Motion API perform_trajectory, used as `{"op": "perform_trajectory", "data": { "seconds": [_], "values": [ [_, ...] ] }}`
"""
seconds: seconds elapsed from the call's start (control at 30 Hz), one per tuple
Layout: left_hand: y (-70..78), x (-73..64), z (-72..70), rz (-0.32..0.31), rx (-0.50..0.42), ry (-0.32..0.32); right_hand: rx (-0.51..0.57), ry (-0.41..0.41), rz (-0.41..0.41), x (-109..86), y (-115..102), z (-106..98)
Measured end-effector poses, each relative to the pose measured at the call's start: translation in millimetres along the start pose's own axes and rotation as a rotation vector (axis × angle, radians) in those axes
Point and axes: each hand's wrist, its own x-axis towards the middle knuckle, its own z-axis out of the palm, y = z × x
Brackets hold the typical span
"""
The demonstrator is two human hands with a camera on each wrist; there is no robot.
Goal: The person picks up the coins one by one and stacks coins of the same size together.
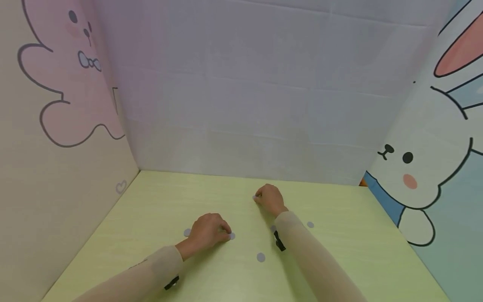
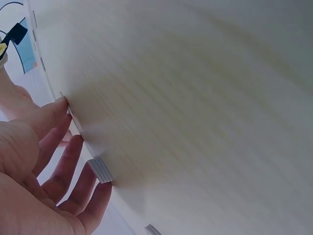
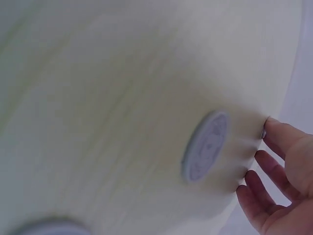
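Observation:
With curled fingers my left hand [image 1: 209,230] pinches a flat silvery coin [image 1: 232,236] at the tabletop, thumb and forefinger at its edge. In the left wrist view a short stack of coins [image 2: 100,170] stands by the outer fingertips. Farther out, my right hand [image 1: 269,198] holds another coin [image 1: 254,197] between thumb and fingertips; only its rim [image 3: 264,133] shows in the right wrist view. A round coin with a raised design [image 3: 205,147] lies flat near those fingers.
More round coins lie about the pale yellow table [image 1: 339,251]: one coin in front [image 1: 260,257], one on the right [image 1: 310,225], one beside the right sleeve [image 1: 273,228], one left of the left hand [image 1: 187,232]. Cloth-covered walls [image 1: 245,105] enclose three sides.

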Motion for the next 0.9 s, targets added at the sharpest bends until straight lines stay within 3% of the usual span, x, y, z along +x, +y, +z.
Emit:
{"op": "perform_trajectory", "data": {
  "seconds": [0.17,0.43,0.9],
  "values": [
    [-1.9,-0.2,-0.9,0.001,0.028,0.001,-0.017,-0.026,-0.040,-1.0,0.7,-0.2],
    [0.5,2.9,-5.0,-0.004,0.019,-0.001,0.035,-0.044,-0.033,-4.5,1.1,-7.3],
    [5.2,9.1,-14.1,0.001,0.015,-0.005,0.104,-0.069,-0.096,-26.0,-5.8,-27.1]
  ]
}}
